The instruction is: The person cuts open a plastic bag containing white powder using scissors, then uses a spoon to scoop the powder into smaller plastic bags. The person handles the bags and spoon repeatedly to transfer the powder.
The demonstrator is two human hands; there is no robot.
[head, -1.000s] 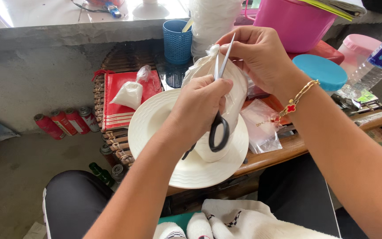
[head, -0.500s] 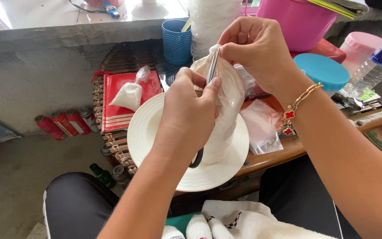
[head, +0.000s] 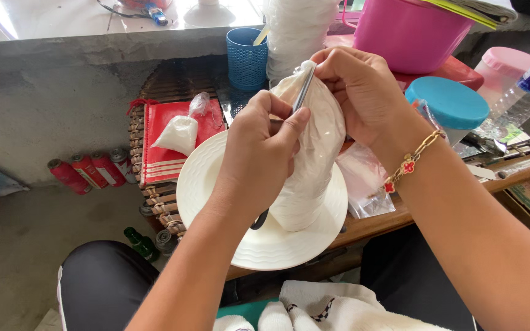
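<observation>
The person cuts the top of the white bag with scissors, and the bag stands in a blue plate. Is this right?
Not quite. The plate is white, not blue, as the head view shows. The left hand works the scissors at the top of the white bag, as you say.

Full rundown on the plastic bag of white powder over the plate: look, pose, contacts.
The plastic bag is clear, thin and packed with white powder, bulging and tapering to a gathered top. It stands nearly upright, its base on the white plate. The right hand pinches the top; the left hand holds scissors with the blades shut at the neck. Whether it is cut yet cannot be told.
</observation>
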